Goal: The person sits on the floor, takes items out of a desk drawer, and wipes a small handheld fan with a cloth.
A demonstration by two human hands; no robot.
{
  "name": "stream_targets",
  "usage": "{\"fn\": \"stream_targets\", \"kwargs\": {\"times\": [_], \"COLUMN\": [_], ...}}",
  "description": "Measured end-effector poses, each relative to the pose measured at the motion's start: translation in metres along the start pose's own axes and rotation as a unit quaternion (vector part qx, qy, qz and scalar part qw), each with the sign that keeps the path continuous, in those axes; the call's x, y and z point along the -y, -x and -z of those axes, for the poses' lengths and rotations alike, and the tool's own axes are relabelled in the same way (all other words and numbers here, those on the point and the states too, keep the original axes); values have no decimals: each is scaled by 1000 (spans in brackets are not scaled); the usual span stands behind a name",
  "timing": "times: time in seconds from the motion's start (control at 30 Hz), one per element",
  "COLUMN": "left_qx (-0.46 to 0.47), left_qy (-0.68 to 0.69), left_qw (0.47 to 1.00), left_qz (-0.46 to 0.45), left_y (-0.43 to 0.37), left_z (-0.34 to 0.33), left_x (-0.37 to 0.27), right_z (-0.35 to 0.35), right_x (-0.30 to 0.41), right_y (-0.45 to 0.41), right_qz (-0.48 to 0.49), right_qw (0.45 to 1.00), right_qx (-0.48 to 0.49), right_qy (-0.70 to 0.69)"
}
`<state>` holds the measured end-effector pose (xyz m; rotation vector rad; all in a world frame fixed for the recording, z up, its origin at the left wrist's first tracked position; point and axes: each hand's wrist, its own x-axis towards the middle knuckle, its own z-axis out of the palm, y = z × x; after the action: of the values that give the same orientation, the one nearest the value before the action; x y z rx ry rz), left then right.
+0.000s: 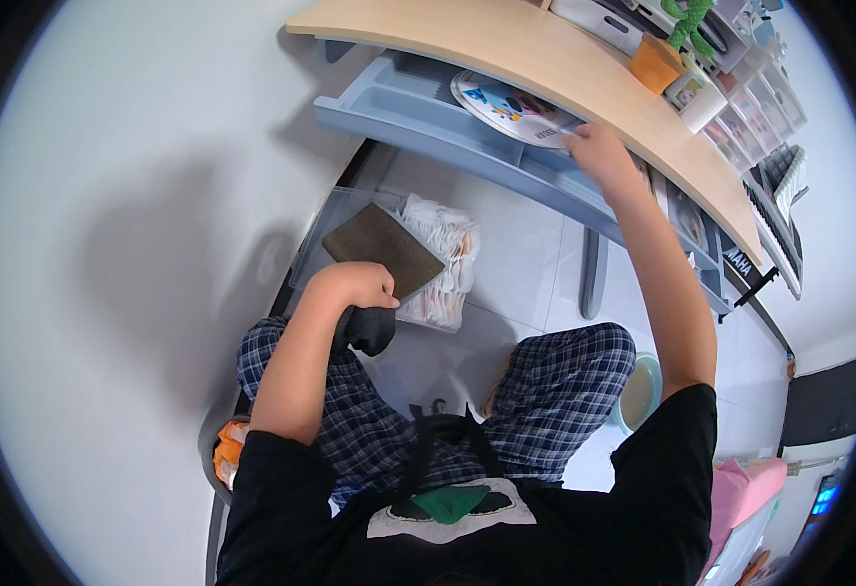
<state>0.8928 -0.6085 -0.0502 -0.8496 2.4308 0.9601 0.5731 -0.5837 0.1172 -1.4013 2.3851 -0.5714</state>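
Observation:
In the pulled-out blue-grey drawer lies a round flat hand fan, white with coloured print and dark holes. My right hand pinches the fan's right edge between thumb and fingers. Lower down, my left hand is curled around a bunched black cloth above my left knee. A brown rectangular board or cover reaches up to my left knuckles; whether that hand touches it is unclear. It overlaps a clear plastic bin and many white folded packets standing in rows.
The wooden desktop overhangs the drawer. On it stand a cactus toy in an orange pot and clear small drawers. A keyboard is at the right. A light-blue bucket stands beside my right knee, a waste bin at left.

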Motion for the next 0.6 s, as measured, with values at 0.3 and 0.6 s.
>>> {"fn": "stream_targets", "kwargs": {"times": [0.3,0.6], "left_qx": [4,15], "left_qy": [-8,1], "left_qw": [1000,1000], "left_qz": [-10,14], "left_y": [-3,0], "left_z": [2,3], "left_x": [-1,-4], "right_z": [-28,-19], "right_x": [43,15], "right_y": [5,-8], "right_qz": [425,533], "right_qw": [856,721], "right_qx": [-92,-222], "right_qy": [280,384]}}
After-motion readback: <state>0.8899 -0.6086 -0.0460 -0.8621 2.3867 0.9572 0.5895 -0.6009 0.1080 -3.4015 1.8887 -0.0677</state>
